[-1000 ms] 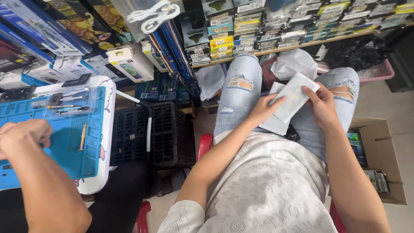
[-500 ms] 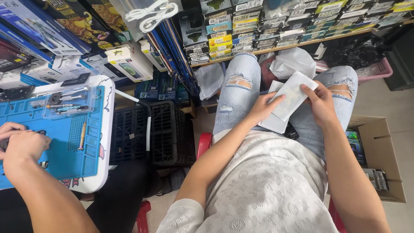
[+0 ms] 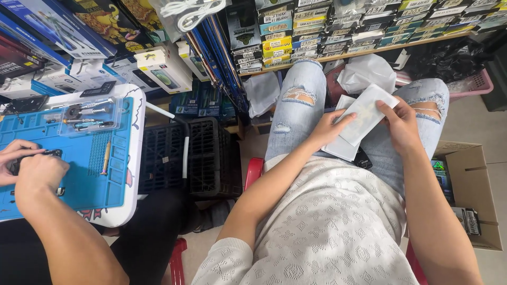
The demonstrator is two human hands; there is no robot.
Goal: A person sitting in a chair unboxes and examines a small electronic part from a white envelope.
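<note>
We hold a flat white packet point(image 3: 364, 113) over our lap, between our knees in torn pale jeans, and both hands are closed on it: the left hand point(image 3: 331, 128) pinches its lower left edge with the thumb laid across the face, and the right hand point(image 3: 402, 126) grips the upper right edge, fingers curled behind. A second white sheet or sleeve point(image 3: 340, 148) lies just beneath the packet, touching it, and we cannot tell whether the two are joined. We judge the packet light and thin, stiff enough to keep flat while held only by two edges, yet likely to bend or crease if squeezed at its middle; its face looks smooth and may be slippery, so the edges and corners seem the safest places to take hold, thumb on top and fingers beneath. What is inside we cannot see, so we would treat it as fragile. Beyond our right hand sits a crumpled white bag point(image 3: 367, 71), and below that hand, on the floor, an open cardboard box point(image 3: 475, 174). Well away to the left of our left hand, another person's hands point(image 3: 31, 169) work on a small dark object over a blue mat point(image 3: 90, 179) on a white surface point(image 3: 138, 158), near a black crate point(image 3: 211, 158).
</note>
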